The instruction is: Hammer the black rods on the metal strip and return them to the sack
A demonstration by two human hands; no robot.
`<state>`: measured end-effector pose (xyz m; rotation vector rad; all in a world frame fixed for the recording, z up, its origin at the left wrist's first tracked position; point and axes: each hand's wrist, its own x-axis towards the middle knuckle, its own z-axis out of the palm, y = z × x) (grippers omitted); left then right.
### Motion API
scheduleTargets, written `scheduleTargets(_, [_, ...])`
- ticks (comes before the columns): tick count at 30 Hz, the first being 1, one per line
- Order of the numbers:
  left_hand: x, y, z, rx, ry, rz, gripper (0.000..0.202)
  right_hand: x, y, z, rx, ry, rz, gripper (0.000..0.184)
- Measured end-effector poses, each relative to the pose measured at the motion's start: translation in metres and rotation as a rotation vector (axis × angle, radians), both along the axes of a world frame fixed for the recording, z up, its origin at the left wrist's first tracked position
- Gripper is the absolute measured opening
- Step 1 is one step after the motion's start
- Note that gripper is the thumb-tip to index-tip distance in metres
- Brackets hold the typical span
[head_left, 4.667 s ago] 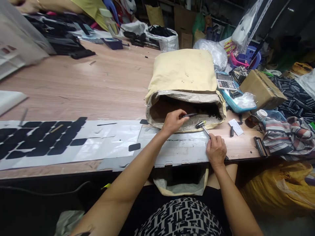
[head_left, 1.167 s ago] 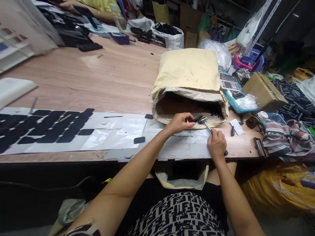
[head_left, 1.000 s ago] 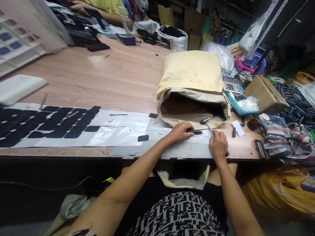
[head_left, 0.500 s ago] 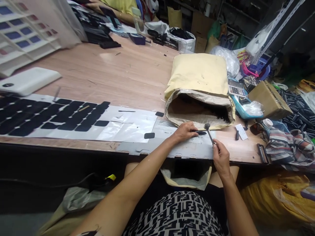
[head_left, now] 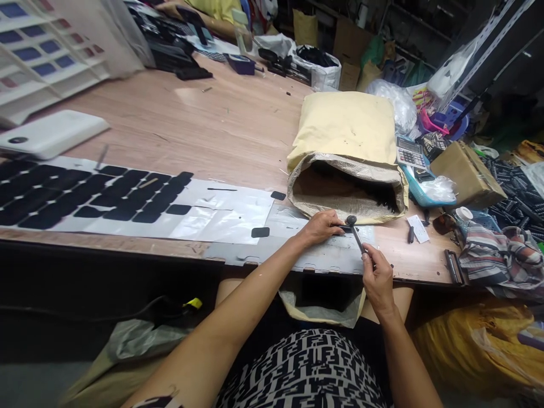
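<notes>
My left hand (head_left: 321, 228) is pinched on a slim black piece (head_left: 354, 229) lying on the grey sheet (head_left: 293, 255) at the table's front edge. My right hand (head_left: 377, 276) grips a small hammer (head_left: 357, 241) by its handle. The round dark hammer head (head_left: 351, 220) is right at the black piece, just beyond my left fingertips; I cannot tell whether they touch. Behind my hands the yellow sack (head_left: 346, 127) lies with its mouth facing me and dark pieces inside. A second open sack (head_left: 293, 306) sits below the table edge, at my lap.
White paper with rows of black pads (head_left: 85, 192) covers the left front. A white case (head_left: 55, 133) stands behind it. To the right are a calculator (head_left: 410, 152), a cardboard box (head_left: 467, 173) and a striped cloth (head_left: 488, 255). A co-worker's arm (head_left: 216, 24) shows at the back.
The hammer head has shifted slightly left and is now over the black piece. My right hand has moved a little left with it; my left hand stays in place.
</notes>
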<state>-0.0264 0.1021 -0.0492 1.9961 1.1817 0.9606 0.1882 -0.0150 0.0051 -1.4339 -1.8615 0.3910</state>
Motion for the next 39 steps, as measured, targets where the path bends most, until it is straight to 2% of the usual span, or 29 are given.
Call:
scheduleTargets(3, [0.0, 0.0, 0.002, -0.01, 0.005, 0.002, 0.007, -0.002, 0.001, -0.002, -0.033, -0.026, 0.022, 0.032])
scheduleTargets(6, [0.0, 0.0, 0.003, -0.01, 0.005, 0.004, 0.009, 0.002, 0.009, -0.002, -0.036, -0.047, 0.002, 0.032])
scheduleTargets(11, [0.0, 0.001, 0.0, -0.017, -0.012, 0.018, 0.018, 0.016, 0.042, -0.003, 0.043, -0.212, -0.191, 0.034])
scheduleTargets(16, [-0.001, -0.001, 0.001, -0.02, -0.021, 0.017, 0.017, 0.022, 0.069, -0.02, 0.099, -0.481, -0.331, 0.032])
scheduleTargets(21, [-0.004, -0.003, 0.006, -0.008, -0.015, -0.01, 0.016, 0.017, 0.069, -0.03, 0.167, -0.605, -0.36, 0.032])
scheduleTargets(26, [-0.006, -0.005, 0.011, -0.008, -0.032, -0.031, 0.039, 0.016, 0.066, -0.028, 0.145, -0.611, -0.343, 0.032])
scheduleTargets(29, [-0.007, -0.004, 0.013, -0.014, -0.038, -0.053, 0.043, 0.016, 0.066, -0.027, 0.141, -0.613, -0.347, 0.032])
scheduleTargets(31, [-0.009, -0.003, 0.014, -0.015, -0.032, -0.105, 0.043, 0.015, 0.067, -0.026, 0.14, -0.618, -0.347, 0.032])
scheduleTargets(35, [-0.017, -0.006, 0.022, -0.056, 0.018, -0.3, 0.045, 0.015, 0.067, -0.026, 0.115, -0.628, -0.347, 0.031])
scheduleTargets(39, [-0.022, -0.036, 0.033, -0.09, 0.033, -0.467, 0.032, 0.015, 0.067, -0.028, 0.114, -0.642, -0.358, 0.032])
